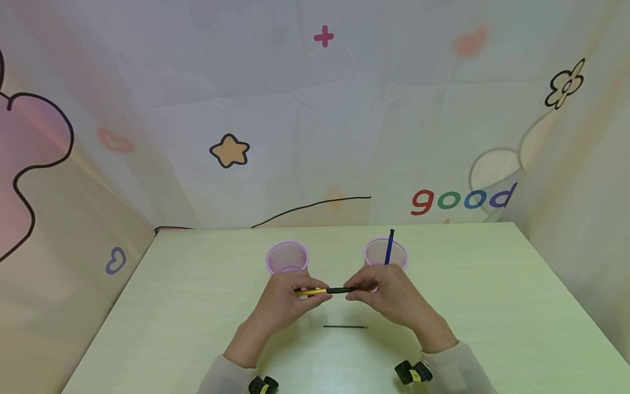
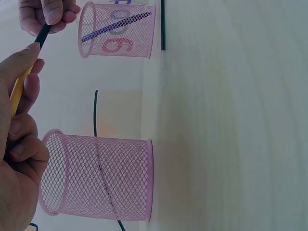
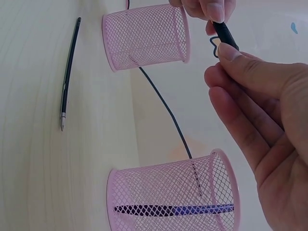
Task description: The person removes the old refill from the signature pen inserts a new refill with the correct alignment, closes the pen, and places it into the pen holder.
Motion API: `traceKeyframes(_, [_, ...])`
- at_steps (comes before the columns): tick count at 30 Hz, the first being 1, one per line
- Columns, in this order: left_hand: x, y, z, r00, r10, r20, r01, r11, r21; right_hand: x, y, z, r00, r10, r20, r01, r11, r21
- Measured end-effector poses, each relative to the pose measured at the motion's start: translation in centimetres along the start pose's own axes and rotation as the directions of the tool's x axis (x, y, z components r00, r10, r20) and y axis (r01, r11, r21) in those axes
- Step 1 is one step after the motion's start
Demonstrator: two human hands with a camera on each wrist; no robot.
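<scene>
A pale fabric backdrop (image 1: pixel 305 109), printed with an orange star, hearts and the multicoloured word "good", hangs behind everything. In front of it spreads a broad, pale wood-grained worktop (image 1: pixel 172 312).

Taking the held pen as the centre of a clock in the head view, the right hand (image 1: pixel 396 293) lies at 3 o'clock and the left hand (image 1: pixel 281 302) at 9, both raised above the worktop. A round pink wire-mesh cup with a smooth rim (image 1: pixel 287 257) stands upright at 10 o'clock, beyond the left hand. A matching round pink wire-mesh cup (image 1: pixel 376 251) stands upright at 2 o'clock, partly hidden by the right hand.

At the clock's centre, the slender yellow-and-black pen (image 1: pixel 315 292) lies nearly level in the air: the left grip pinches its yellow barrel, the right grip pinches its black end, and a stretch of black shows between the fingertips. A slim blue-and-black pen (image 1: pixel 389 249) leans inside the 2 o'clock cup. Thinnest is a straight black refill with a silvery tip (image 1: pixel 345 326), flat on the worktop at 5 o'clock.
</scene>
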State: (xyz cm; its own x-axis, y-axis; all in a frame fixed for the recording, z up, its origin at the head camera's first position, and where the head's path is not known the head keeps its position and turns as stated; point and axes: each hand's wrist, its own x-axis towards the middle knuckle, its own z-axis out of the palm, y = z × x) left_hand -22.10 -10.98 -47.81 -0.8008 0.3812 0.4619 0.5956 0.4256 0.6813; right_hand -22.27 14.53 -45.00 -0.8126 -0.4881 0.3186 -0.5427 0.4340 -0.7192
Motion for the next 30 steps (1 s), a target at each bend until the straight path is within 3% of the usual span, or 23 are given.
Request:
traceKeyframes(5, [-0.03,0.02,0.03,1.0,0.023,-0.011,-0.023,1.0,0.006,-0.02,-0.01,0.04,1.0,0.0,-0.002,0.0,1.0,0.001])
traceKeyframes(15, [-0.12,0.3,-0.23,1.0,-0.027,0.011,0.027,1.0,0.007,0.01,-0.14,0.32,1.0,-0.015,-0.007,0.015,0.999,-0.032])
traceKeyframes(30, [-0.07,0.26,-0.22,1.0,0.013,0.008,-0.013,0.999,0.031,0.01,-0.17,0.52,0.999,-0.034,-0.011,0.033,0.999,-0.042])
